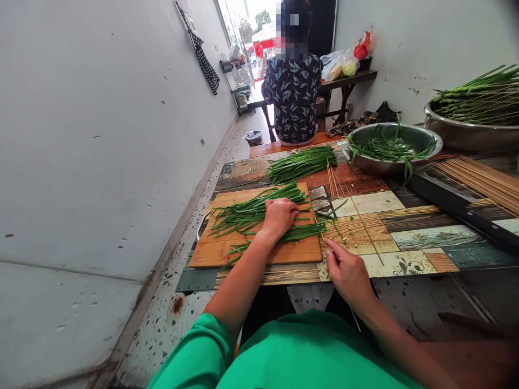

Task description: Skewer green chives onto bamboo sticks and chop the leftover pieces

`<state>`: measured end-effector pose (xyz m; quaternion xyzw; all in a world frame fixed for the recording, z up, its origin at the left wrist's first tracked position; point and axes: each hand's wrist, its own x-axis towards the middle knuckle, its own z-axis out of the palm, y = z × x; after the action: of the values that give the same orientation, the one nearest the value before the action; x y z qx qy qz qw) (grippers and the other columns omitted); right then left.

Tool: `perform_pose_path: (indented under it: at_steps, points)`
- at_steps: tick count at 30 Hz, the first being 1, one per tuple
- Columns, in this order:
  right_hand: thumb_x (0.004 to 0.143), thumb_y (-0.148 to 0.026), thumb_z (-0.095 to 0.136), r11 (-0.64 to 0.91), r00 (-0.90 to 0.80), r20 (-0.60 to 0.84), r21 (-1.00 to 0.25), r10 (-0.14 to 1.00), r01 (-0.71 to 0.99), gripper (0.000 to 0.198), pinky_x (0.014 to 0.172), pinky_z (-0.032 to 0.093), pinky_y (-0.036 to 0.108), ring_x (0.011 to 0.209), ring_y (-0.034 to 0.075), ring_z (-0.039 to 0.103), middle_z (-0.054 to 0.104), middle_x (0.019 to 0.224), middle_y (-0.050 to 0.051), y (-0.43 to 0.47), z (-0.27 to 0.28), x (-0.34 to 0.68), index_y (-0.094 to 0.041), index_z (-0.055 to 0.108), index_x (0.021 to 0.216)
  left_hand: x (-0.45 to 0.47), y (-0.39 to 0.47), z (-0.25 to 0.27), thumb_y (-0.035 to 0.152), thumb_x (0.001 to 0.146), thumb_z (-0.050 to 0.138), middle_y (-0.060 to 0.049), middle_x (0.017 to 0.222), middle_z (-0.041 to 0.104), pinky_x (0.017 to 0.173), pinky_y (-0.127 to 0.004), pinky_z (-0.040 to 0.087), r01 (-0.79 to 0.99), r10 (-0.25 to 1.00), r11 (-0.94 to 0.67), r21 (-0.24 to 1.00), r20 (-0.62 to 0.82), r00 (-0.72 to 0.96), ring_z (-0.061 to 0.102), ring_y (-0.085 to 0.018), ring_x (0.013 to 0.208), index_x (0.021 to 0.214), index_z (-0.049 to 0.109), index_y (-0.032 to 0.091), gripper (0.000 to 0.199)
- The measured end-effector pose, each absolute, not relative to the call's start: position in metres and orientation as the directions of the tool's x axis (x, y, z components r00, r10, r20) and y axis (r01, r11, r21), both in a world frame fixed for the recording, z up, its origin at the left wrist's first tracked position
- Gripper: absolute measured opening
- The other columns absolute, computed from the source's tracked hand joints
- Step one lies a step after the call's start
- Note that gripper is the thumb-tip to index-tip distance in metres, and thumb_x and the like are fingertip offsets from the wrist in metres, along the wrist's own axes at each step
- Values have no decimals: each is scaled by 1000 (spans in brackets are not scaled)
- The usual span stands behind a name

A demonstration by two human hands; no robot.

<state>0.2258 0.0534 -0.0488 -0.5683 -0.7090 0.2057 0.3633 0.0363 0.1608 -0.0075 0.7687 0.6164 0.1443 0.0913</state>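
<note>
Cut garlic chives (247, 208) lie loosely piled on a wooden cutting board (211, 251). My left hand (279, 218) rests on them with its fingers curled around some stalks near their cut ends; the fingertips are partly hidden. A smaller bundle of chives (304, 231) lies beneath that wrist, its ends at the board's right edge. At the table's front edge, my right hand (344, 270) pinches a thin bamboo skewer (356, 320). The skewer's upper part slants up past the ends of the small bundle; whether it pierces any stalk I cannot tell.
Behind the board lies another chive bunch (302, 163), with several loose skewers (333, 181) beside it. To the right are a metal bowl of chives (433, 145), a large knife (454, 205), a skewer pile (482, 181) and a basin (466, 132) of skewered greens. A person (294, 97) sits beyond the table.
</note>
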Motion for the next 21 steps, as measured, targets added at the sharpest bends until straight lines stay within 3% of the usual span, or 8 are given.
perform_pose_path:
  at_steps: [10, 21]
  points:
    - [88, -24, 40, 338, -116, 355, -668, 928, 663, 40, 71, 57, 28, 83, 22, 71, 72, 101, 12, 56, -52, 223, -8, 70, 109, 33, 164, -14, 25, 85, 58, -3, 100, 71, 91, -39, 31, 901, 967, -252, 354, 133, 218, 61, -21, 99, 88, 74, 24, 16]
    - [88, -27, 42, 283, -113, 280, -698, 953, 658, 39, 69, 58, 27, 82, 22, 71, 72, 102, 10, 56, -48, 223, -12, 70, 111, 41, 163, -11, 24, 87, 56, -3, 98, 71, 86, -37, 34, 896, 954, -296, 331, 141, 263, 61, -21, 98, 89, 74, 23, 18]
